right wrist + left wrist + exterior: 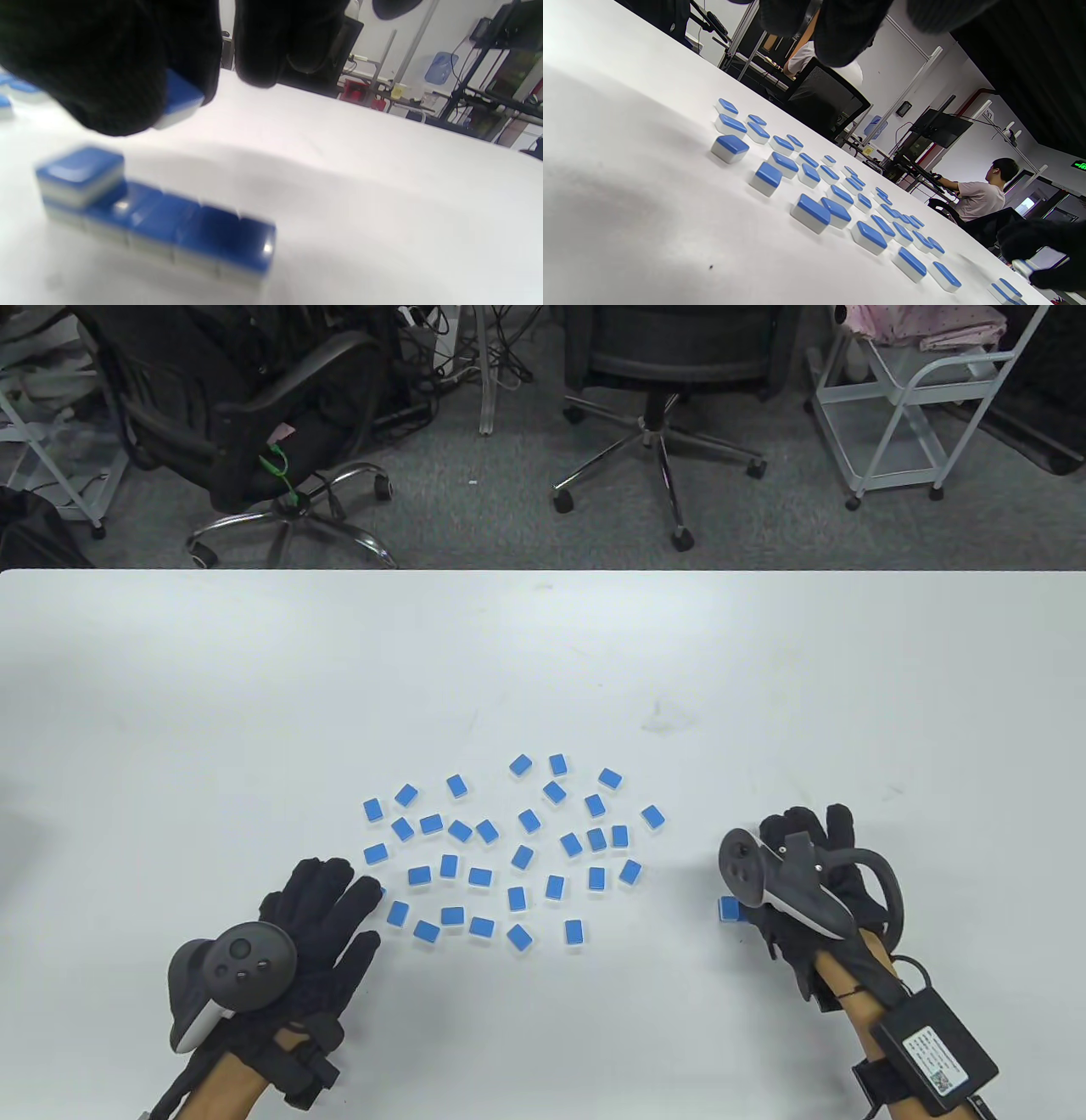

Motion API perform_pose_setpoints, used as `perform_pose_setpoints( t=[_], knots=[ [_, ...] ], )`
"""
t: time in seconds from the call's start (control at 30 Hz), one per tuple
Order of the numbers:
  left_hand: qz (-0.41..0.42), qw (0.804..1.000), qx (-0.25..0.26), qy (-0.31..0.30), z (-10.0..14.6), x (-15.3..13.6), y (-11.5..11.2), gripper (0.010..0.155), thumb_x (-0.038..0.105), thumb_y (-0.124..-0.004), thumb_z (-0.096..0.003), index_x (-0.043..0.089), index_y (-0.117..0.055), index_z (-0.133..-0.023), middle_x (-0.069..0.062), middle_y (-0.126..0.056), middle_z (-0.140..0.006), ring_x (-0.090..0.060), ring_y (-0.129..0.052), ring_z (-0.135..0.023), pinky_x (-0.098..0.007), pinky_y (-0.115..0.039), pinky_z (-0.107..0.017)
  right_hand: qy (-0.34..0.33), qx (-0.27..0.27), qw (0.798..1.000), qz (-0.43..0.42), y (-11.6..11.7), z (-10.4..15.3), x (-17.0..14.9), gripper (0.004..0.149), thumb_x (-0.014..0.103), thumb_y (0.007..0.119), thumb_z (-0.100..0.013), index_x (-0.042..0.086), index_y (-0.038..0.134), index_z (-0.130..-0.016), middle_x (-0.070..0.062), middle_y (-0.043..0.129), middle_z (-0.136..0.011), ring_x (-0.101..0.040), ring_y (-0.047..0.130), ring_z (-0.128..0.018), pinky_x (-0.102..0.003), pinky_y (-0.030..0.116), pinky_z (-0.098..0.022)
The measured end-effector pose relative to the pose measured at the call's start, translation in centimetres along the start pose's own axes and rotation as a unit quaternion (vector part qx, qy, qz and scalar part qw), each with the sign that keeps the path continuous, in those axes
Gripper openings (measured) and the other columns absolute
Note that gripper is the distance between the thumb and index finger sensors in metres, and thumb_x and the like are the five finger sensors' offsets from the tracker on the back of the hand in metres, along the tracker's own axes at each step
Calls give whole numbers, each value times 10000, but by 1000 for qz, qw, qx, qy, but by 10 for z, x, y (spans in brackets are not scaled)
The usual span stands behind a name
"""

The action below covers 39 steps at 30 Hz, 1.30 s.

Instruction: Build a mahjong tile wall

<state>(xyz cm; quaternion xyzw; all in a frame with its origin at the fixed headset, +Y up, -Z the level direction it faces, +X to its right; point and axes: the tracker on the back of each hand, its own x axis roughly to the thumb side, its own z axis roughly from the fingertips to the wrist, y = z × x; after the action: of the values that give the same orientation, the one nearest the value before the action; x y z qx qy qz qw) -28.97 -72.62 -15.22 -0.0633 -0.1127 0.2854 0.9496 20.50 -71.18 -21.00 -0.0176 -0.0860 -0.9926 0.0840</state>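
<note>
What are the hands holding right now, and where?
Right hand pinches one mahjong tile by its sides, above the started wall. Left hand holds nothing.

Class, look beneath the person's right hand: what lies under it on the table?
In the right wrist view, a row of blue-backed tiles lies under the right hand, one tile stacked at its end. The fingers pinch another tile. From above, the hand covers nearly all the row.

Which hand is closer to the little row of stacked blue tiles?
Right. The right hand hovers just above the tile row, pinching another tile. The left hand rests far across the table, beside the loose tiles.
</note>
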Motion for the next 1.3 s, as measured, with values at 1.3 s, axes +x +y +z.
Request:
perform_pose_setpoints(
  t=[1.3],
  knots=[
    [4, 1000, -16, 18, 4, -3, -6, 666, 593, -557, -510, 319, -535, -1116, -17, -329, -1227, -319, -190, -1140, -649, -189, -768, -28, 8, 1000, 5, 31, 1, 6, 599, 478, 888, -289, 317, 753, -850, -45, 662, -1041, -345, 613, -1011, -698, 358, -762]
  ],
)
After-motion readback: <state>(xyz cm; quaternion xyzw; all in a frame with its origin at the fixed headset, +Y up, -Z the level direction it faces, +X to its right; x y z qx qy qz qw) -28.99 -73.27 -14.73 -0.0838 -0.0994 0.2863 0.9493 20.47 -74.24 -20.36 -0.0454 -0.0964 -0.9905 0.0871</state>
